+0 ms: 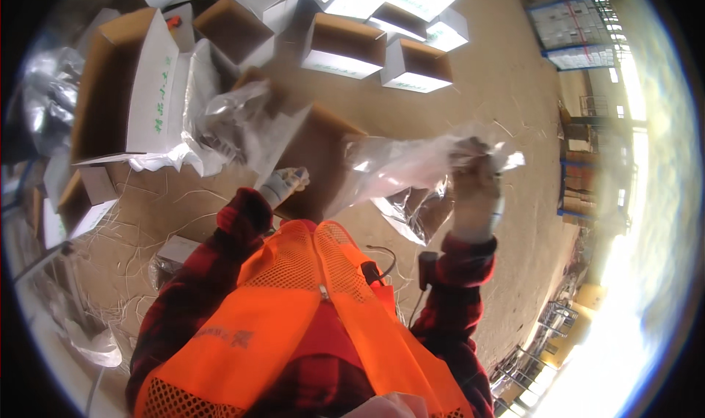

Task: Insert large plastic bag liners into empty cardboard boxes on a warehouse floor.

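Note:
An open cardboard box (305,150) with a brown inside stands right in front of me. My left hand (286,184), in a pale glove, is closed at its left edge, fingertips over the inside. My right hand (475,187), also gloved and slightly blurred, is raised right of the box and closed on a clear plastic bag (400,165). The bag stretches from the hand across to the box's right side. More crumpled clear plastic (239,121) bulges at the box's far left. Below the held bag sits another box (400,220) with shiny plastic in it.
Several open white boxes (343,47) with brown insides stand ahead. A large tilted white box (152,95) is at left, with plastic film (55,88) beyond it. Loose strands litter the floor (507,220). Stacked goods (573,29) stand far right.

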Tool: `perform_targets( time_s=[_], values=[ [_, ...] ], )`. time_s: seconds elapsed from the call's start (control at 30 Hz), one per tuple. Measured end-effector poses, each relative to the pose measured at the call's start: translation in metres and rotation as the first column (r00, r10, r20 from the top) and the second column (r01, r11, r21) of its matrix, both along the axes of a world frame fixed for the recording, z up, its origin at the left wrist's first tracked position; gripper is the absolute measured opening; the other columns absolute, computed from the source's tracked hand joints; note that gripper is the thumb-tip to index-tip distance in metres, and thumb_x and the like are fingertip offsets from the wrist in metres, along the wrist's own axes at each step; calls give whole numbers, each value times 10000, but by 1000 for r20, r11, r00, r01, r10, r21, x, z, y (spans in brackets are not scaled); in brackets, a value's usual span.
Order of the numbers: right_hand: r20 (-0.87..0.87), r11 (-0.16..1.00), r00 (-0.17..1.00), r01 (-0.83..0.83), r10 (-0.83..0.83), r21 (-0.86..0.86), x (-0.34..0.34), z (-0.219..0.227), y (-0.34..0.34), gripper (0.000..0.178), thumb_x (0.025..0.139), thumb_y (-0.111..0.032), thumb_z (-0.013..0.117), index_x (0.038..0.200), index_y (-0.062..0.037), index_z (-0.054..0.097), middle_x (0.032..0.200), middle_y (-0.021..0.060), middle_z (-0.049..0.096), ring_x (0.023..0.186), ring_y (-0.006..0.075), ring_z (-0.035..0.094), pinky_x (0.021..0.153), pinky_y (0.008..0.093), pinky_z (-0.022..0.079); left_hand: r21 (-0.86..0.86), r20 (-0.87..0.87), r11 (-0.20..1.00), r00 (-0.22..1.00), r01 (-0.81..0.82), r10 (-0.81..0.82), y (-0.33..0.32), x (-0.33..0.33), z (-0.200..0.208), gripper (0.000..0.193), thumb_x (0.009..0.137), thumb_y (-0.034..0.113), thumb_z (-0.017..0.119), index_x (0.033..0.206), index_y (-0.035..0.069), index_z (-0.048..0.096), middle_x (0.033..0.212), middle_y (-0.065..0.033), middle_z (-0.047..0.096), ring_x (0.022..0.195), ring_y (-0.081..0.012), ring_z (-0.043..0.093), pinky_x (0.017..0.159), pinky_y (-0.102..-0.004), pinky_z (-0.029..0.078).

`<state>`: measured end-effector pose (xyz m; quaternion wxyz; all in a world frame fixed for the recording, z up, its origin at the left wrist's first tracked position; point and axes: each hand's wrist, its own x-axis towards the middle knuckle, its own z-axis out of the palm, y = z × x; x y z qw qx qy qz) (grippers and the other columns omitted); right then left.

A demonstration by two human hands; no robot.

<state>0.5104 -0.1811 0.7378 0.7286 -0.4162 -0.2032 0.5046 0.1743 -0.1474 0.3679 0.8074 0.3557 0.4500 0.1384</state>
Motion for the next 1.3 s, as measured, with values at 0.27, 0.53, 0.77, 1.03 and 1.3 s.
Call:
perform_targets(
  time_s=[0.27, 0.53, 0.77, 1.03, 1.3],
  values=[
    [40, 968, 997, -69, 61, 240, 55, 177, -113, 525, 988, -71, 679, 1472, -1, 489, 1333, 132, 607, 1159, 268, 605, 1012, 415, 504, 5, -296, 990, 945, -143, 138, 4, -31, -112, 718, 1075, 675, 432, 1554, 141, 465, 1544, -82, 552, 1432, -265, 500, 1206, -429, 349],
    [701, 805, 562, 593, -438, 27, 105, 146, -334, 361, 1041, -144, 641, 1386, -41, 602, 1253, 81, 665, 1018, 144, 630, 852, 296, 524, -331, 525, 935, 848, 127, 70, 29, 106, 142, 483, 1049, 388, 672, 1447, 130, 585, 1466, -120, 577, 1341, -219, 552, 1062, -429, 504],
    [579, 787, 805, 274, 126, -552, 38, -64, -239, 247, 1067, -236, 607, 1275, -108, 648, 962, -22, 603, 797, 100, 549, 699, 276, 446, 452, 185, 851, 961, -267, 204, 76, 85, 213, 408, 975, 219, 720, 1357, 104, 637, 1374, -122, 625, 1237, -221, 598, 974, -458, 532],
    [283, 783, 910, -69, 304, -619, -91, -70, -122, 494, 1041, -263, 705, 1470, -59, 570, 1008, 39, 737, 895, 105, 664, 700, 253, 516, 857, -512, 40, 840, 514, 181, -32, 59, 274, 330, 992, 246, 652, 1295, 118, 627, 967, -170, 759, 861, -369, 719, 880, -448, 558],
    [552, 844, 760, 8, 344, -537, -99, -120, -112, 276, 1064, -187, 631, 1269, -28, 727, 1054, 109, 784, 915, 206, 746, 772, 331, 569, 703, -426, 498, 861, 508, -277, -115, 34, 263, 636, 1012, 383, 696, 1529, 68, 498, 1384, -224, 662, 1307, -367, 621, 1104, -434, 479]
  ],
)
